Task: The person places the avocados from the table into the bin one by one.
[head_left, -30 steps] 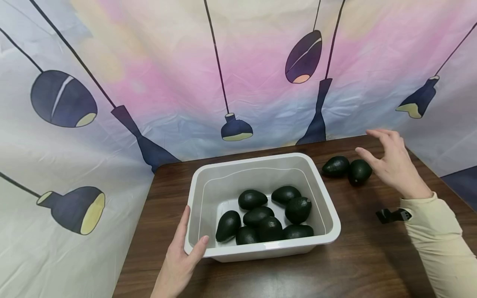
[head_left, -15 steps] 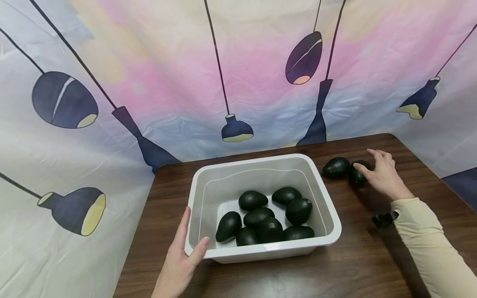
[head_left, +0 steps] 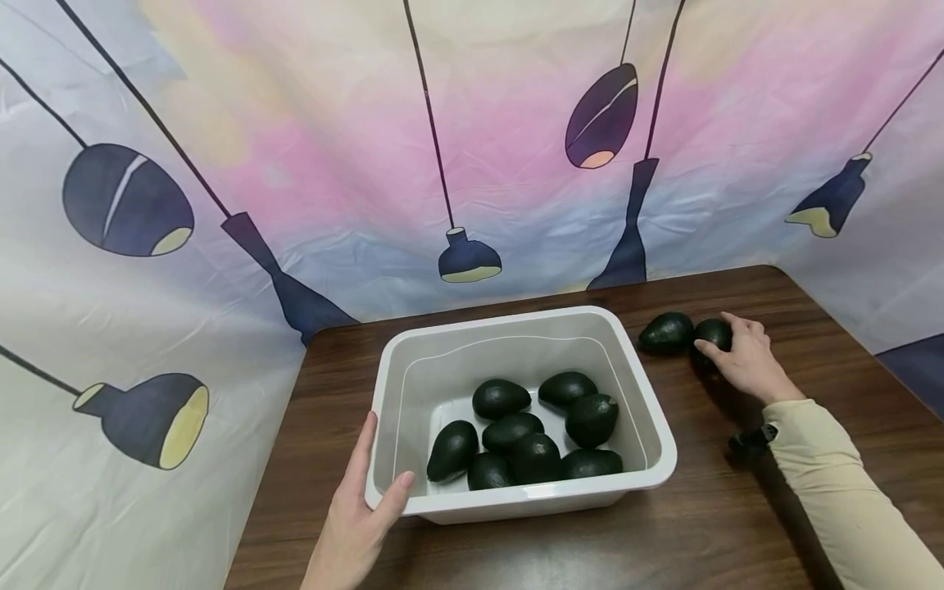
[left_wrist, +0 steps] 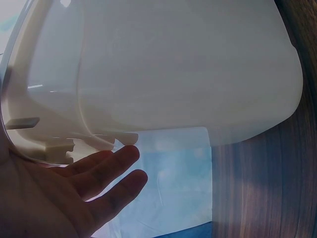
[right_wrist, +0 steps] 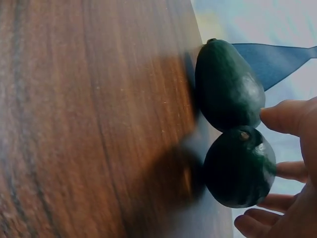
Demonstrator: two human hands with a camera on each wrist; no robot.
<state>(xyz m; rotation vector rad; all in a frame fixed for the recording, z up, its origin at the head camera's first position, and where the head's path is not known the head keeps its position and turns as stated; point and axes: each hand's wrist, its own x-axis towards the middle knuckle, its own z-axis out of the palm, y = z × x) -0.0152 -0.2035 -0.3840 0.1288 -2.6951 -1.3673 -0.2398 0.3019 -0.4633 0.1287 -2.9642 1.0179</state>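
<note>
In the head view, my right hand [head_left: 751, 366] has its thumb and fingers round a dark green avocado [head_left: 713, 334] at the back right of the table. A second avocado [head_left: 666, 333] lies against its left side. The right wrist view shows the fingers at the side of the nearer avocado [right_wrist: 239, 167], the thumb by the other avocado [right_wrist: 227, 84]. My left hand [head_left: 356, 512] rests at the near left corner of a white plastic tub [head_left: 649, 475], its thumb over the front rim and fingers straight along the outside. Several avocados [head_left: 512, 430] lie in the tub.
The tub stands on a dark brown wooden table [head_left: 708, 516]. A printed cloth [head_left: 332, 147] with lamp shapes hangs right behind the table's back edge and along both sides. A small black device [head_left: 751, 444] is at the right wrist.
My right hand has come down and left from above the table, and its fingers have closed round the right-hand avocado. The left hand and the tub have stayed in place.
</note>
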